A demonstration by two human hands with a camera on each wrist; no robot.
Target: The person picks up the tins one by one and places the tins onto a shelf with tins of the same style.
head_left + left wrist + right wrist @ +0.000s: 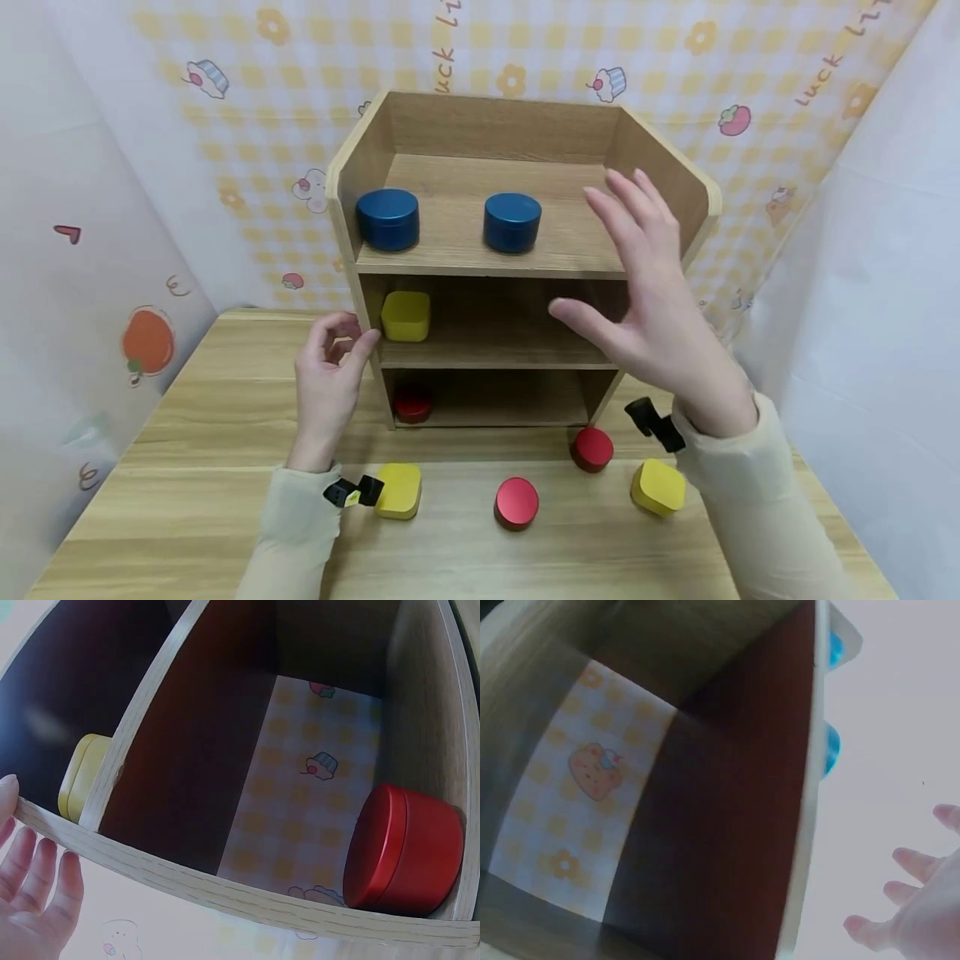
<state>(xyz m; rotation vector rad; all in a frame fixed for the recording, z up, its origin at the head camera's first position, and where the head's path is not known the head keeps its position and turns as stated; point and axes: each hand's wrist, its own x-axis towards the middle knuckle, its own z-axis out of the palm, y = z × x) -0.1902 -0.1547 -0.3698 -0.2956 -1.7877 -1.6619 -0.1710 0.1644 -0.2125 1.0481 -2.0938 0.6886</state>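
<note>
A three-tier wooden shelf [495,271] stands on the table. My left hand [327,379] holds its left side panel, thumb at the front edge and bent fingers on the outside; in the left wrist view the fingers [45,877] lie along that edge. My right hand [660,300] is raised before the shelf's right part, fingers spread, holding nothing. Two round blue tins, one at the left [388,221] and one mid-board [512,223], sit on the top tier. The middle tier has a yellow tin [406,317] at its left end, the bottom a round red tin [412,406].
In front of the shelf lie a yellow tin [399,492] beside my left wrist, a red tin [517,503], another red tin [592,450] near the shelf's right foot, and a yellow tin [658,487] by my right sleeve. A patterned cloth [262,167] hangs behind.
</note>
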